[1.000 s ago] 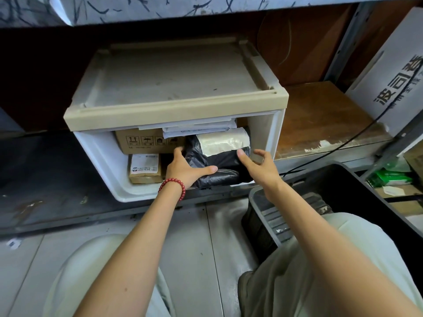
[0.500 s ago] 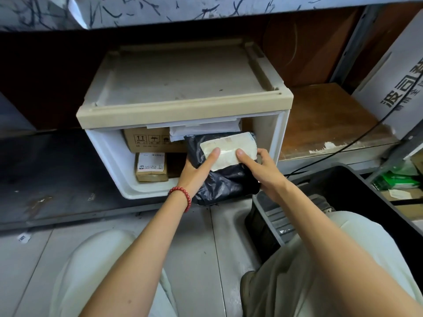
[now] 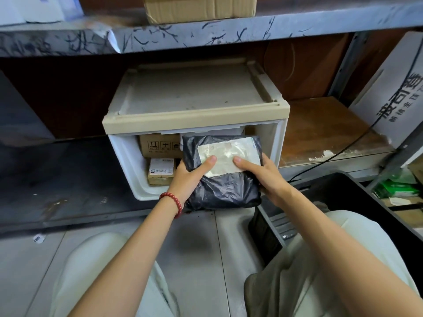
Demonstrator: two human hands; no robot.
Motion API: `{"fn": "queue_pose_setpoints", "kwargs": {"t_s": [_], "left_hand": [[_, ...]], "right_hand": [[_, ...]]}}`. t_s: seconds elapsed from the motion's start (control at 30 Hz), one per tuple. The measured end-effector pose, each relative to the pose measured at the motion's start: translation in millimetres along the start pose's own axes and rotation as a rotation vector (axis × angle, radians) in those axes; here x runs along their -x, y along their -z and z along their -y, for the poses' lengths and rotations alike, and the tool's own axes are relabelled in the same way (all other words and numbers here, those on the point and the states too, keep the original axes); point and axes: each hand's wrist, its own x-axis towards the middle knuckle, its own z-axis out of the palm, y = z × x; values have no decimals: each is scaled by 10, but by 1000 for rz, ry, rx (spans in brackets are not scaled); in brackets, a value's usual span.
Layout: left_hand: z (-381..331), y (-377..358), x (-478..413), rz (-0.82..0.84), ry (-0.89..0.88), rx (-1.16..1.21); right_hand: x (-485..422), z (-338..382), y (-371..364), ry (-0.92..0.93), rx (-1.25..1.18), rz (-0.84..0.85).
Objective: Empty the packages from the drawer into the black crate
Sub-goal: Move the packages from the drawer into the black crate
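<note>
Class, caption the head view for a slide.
The left hand and right hand grip a black package in front of the open drawer.

The low shelf (image 3: 68,179) carries the drawer unit (image 3: 194,104). Right of the unit the deck is a worn wooden board (image 3: 325,126); a black cable (image 3: 343,149) lies across it and a white printed carton (image 3: 389,92) stands at its far end. Above the unit, a scuffed grey shelf (image 3: 206,35) bears a cardboard box (image 3: 201,8). On the tiled floor (image 3: 194,248), the black crate (image 3: 343,197) stands front-right of the unit and a paper scrap (image 3: 39,238) lies front-left.

A single head-worn wide-angle camera looks forward and down, from close, into the drawer (image 3: 124,163).
</note>
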Motion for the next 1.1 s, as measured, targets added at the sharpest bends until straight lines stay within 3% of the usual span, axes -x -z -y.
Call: {"fn": "queue_pose_setpoints", "kwargs": {"t_s": [0.1,0.2,0.3,0.4,0.5,0.63,0.73,0.83,0.97,1.1], "left_hand": [[-13,70,49,-29,-61,-95],[-65,155,150,4,-336,-284],[-92,213,244,139,-570,-755],[-23,214,271,29,-772,-1175],[6,220,220,-116,-926,-1150],[-16,191,232,-129,-1061,-1095],[-73,134,268,-176,-876,-982],[-141,143,249,-197,-581,-618],[-143,94,202,-119,-364,-257],[-153,-11,134,-29,-274,-306]], "right_hand": [[20,9,-34,-28,-34,2],[53,50,-39,-53,-109,-57],[62,72,12,-144,-226,-70],[92,85,28,-175,-251,-34],[94,35,-3,-176,-215,-8],[157,73,-50,-193,-105,-18],[203,146,11,-158,-126,-41],[210,216,72,-131,-209,-67],[191,187,-26,-28,-153,15],[186,262,19,-40,19,-115]]}}
